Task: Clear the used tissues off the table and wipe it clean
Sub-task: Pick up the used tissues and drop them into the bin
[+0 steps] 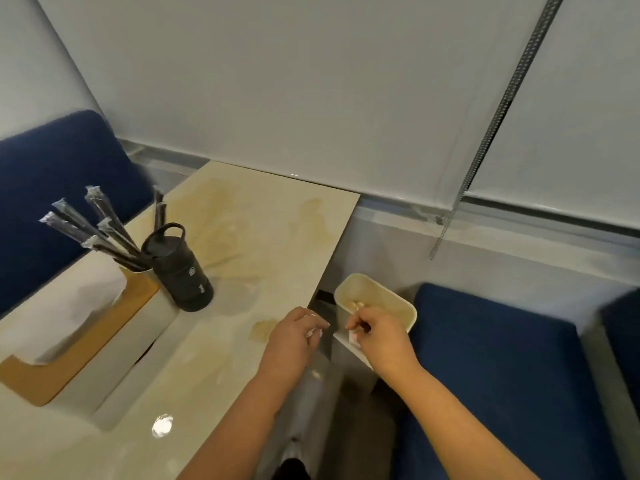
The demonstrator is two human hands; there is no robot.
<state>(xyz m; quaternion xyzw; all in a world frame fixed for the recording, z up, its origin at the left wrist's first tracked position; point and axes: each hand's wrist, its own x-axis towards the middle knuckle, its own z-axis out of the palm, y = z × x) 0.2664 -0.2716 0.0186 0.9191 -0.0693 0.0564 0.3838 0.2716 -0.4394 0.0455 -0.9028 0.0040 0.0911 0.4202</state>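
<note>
The left hand [294, 332] sits at the right edge of the bench [242, 244], fingers curled around a small white tissue [311, 332] that peeks out between them. Just across the gap, the right hand [375, 332] hovers over the near rim of a cream bin [388, 296], pinching a bit of white tissue scrap [353, 337] at its underside. Inside the bin lies some yellowish litter; what it is I cannot tell. The bin stands on the floor between the bench and a blue seat [491, 358]. Further out on the bench, brownish stains mark the pale surface, one just beside the left hand. A black bottle [181, 268] stands upright near the middle, next to a holder of wrapped black straws [97, 230] and a cardboard tissue box [79, 327].
</note>
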